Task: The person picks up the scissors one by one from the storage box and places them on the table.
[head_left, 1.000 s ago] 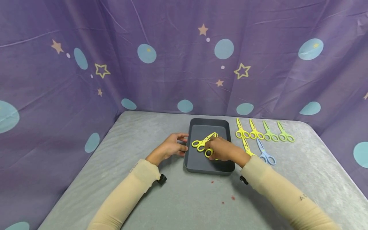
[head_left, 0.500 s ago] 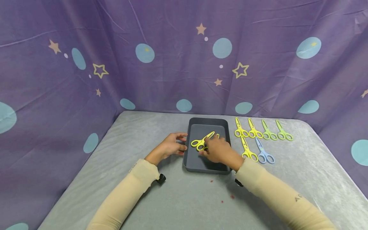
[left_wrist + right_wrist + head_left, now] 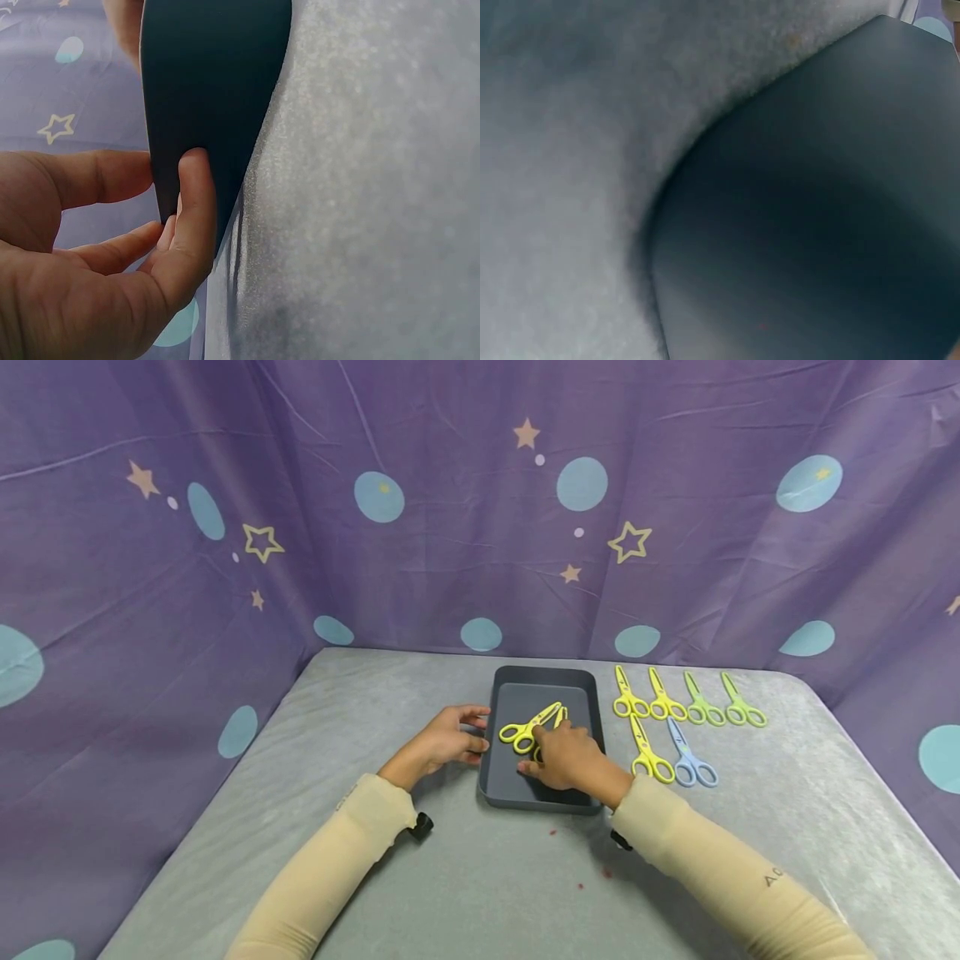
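Observation:
A dark grey tray [image 3: 517, 789] stands near the middle of the table. My left hand [image 3: 448, 737] is at its left side, its fingers against the outer wall and rim in the left wrist view. Inside the tray lies one pair of yellow scissors [image 3: 528, 727], tilted with the tip to the upper right. My right hand [image 3: 567, 756] is low in the tray, thumb and fingers about the handle of a second pair of yellow scissors [image 3: 561, 716]. The hand covers much of that pair. The right wrist view shows mostly the tray's outer wall [image 3: 802, 210].
Right of the tray are yellow scissors [image 3: 628, 695], more yellow scissors [image 3: 664, 697], and green scissors [image 3: 702, 702] beside another green pair [image 3: 741, 702]. In front of them lie yellow scissors [image 3: 649, 752] and blue scissors [image 3: 690, 756]. A purple curtain [image 3: 450, 577] hangs behind the grey-covered table [image 3: 480, 885].
My right hand has shifted slightly left within the tray. The second yellow scissors have turned and moved closer to the first pair. My left hand has stayed by the tray.

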`<state>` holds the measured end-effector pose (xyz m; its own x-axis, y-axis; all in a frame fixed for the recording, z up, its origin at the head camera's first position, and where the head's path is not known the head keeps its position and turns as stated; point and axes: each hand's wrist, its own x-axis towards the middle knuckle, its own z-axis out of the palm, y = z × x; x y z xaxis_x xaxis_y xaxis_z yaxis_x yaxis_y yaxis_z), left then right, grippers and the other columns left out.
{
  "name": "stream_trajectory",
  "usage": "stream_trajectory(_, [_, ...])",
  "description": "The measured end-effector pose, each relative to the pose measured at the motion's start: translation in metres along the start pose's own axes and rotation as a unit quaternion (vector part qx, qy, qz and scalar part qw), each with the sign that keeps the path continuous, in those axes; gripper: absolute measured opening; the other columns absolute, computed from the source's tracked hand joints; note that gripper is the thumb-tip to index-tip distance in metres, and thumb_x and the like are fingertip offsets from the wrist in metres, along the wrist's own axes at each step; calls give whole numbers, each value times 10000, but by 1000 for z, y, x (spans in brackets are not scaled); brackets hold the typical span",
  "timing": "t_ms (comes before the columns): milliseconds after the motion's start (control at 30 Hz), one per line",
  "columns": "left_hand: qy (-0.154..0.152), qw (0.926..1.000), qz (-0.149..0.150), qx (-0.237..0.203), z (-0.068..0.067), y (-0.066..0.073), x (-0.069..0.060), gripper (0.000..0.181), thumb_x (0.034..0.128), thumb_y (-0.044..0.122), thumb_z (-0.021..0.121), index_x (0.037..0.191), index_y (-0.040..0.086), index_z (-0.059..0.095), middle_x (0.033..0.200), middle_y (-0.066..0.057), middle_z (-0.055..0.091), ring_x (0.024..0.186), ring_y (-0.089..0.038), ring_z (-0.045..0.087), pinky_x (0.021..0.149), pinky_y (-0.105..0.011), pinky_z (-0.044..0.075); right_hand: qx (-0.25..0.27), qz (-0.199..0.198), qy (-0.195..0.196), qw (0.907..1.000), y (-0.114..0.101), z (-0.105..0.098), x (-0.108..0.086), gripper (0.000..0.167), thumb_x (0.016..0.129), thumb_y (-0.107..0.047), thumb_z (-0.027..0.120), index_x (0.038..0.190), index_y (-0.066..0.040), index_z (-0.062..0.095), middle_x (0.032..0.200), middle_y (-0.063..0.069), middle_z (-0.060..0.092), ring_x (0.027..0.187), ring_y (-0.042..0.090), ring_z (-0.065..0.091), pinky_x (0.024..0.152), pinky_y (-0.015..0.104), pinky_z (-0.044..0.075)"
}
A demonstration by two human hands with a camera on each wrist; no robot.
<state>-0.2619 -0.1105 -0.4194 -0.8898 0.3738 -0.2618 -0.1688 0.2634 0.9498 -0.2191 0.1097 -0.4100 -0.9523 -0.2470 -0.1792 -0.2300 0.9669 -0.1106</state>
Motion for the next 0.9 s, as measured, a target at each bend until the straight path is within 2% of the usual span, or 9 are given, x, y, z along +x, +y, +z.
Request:
stream_trajectory(300, [-39,10000,-1,-15,0,0,1,707,900,-130,676,1542,55,444,1405,-206,482,826,-225,658,720,-369,632,81,-62,103,9999,1,1,1,524,960,-382,705,1389,-109,578,1125,286,588,1037,516,600,787,576,563])
stream_trajectory(467, [-60,10000,34,7,0,0,2,711,902,-128,674,1547,51,434,1415,-218,475,823,-220,652,723,-369,631,251,-101,62,9996,3,-2,1,520,938,-350,732,1362,-85,591,1138,287,590,1091,543,567,813,597,549])
stream_trajectory(633, [-30,10000,47,10,0,-1,2,711,900,-132,674,1546,47,435,1409,-217,477,816,-222,654,716,-366,632,325,-176,-48,9993,5,-4,3,482,944,-357,716,1315,-68,609,1123,246,617,1143,502,553,899,598,483])
stream_trajectory(733, [-28,10000,51,13,0,-1,2,713,899,-135,674,1546,44,434,1404,-219,476,817,-225,653,715,-365,632,314,-236,-63,9992,6,-4,4,392,936,-340,721,1207,-71,630,1039,178,636,1133,453,559,916,586,446])
stream_trajectory(900, [-45,10000,52,4,0,-2,3,710,897,-137,672,1543,43,437,1400,-219,477,826,-227,651,721,-369,633,454,-73,-51,9989,9,-4,6,276,915,-337,756,1022,-127,614,907,107,549,1005,410,531,747,507,470])
